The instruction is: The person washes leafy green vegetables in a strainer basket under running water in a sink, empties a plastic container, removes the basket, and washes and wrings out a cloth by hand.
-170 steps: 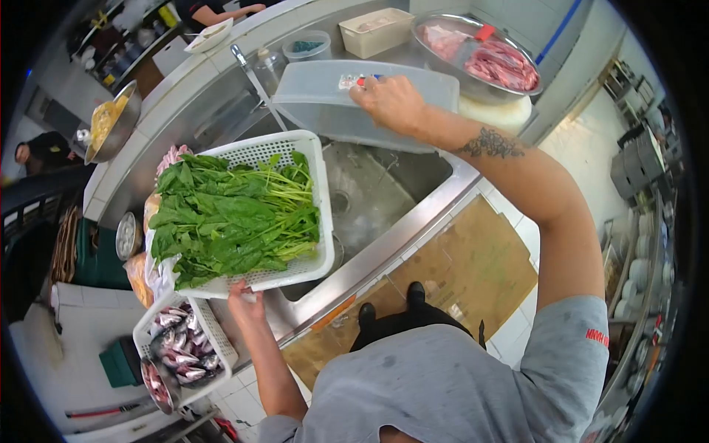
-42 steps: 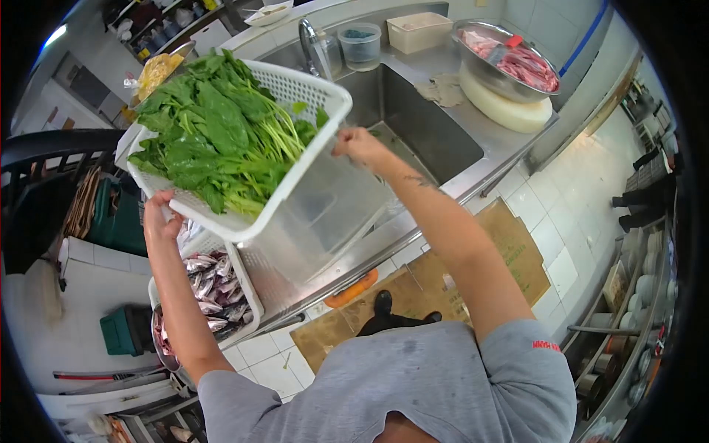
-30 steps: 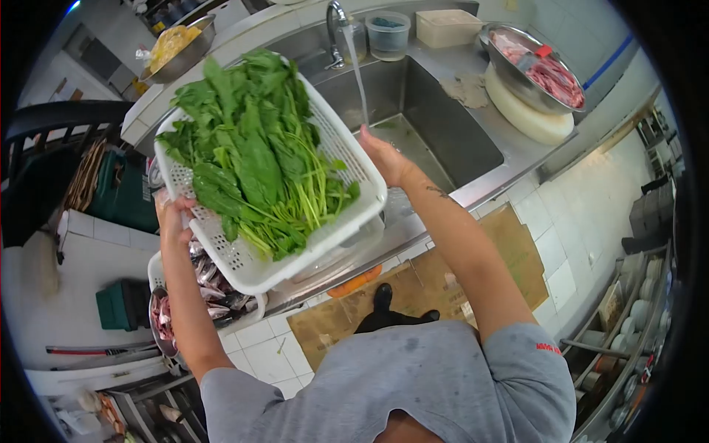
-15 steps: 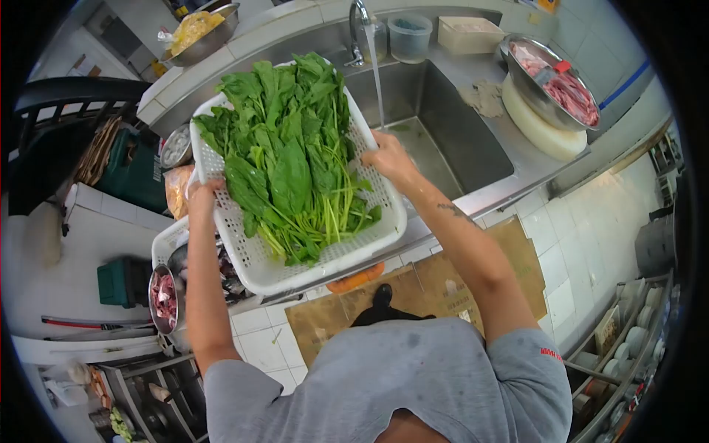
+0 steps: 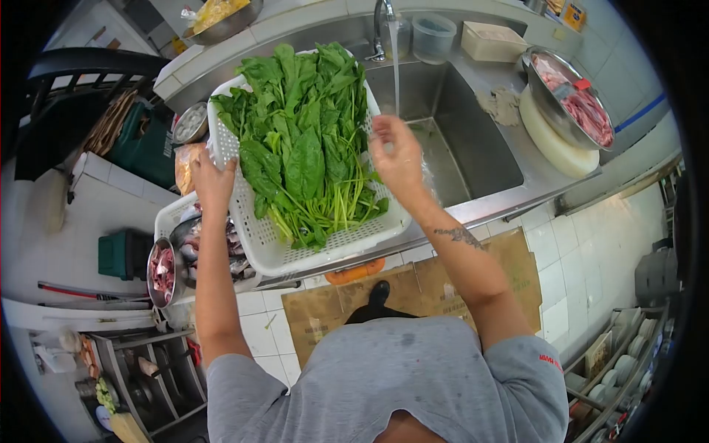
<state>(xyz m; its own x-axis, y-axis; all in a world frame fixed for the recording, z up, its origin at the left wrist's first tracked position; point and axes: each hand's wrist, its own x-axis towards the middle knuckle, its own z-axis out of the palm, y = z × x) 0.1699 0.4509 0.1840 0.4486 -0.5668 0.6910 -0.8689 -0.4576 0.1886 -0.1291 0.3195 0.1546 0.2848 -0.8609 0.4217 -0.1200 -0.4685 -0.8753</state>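
A white perforated plastic basket sits tilted across the counter at the left of the sink, full of leafy green vegetables with their stems toward me. My left hand is at the basket's left rim, its thumb on the inner side and its fingers partly hidden. Just off the right rim is my right hand, fingers loosely bent and slightly blurred, with nothing visible in it. Beside that hand, water runs from the faucet into the steel sink.
A metal bowl of meat rests on a round white board at the right. Behind the sink stand a clear tub and a pale rectangular container. Fish and a smaller bowl of meat are at the left.
My right hand has let go of the basket's right rim and lifted beside the running water. The basket has shifted slightly, and my left hand has changed its position on the rim.
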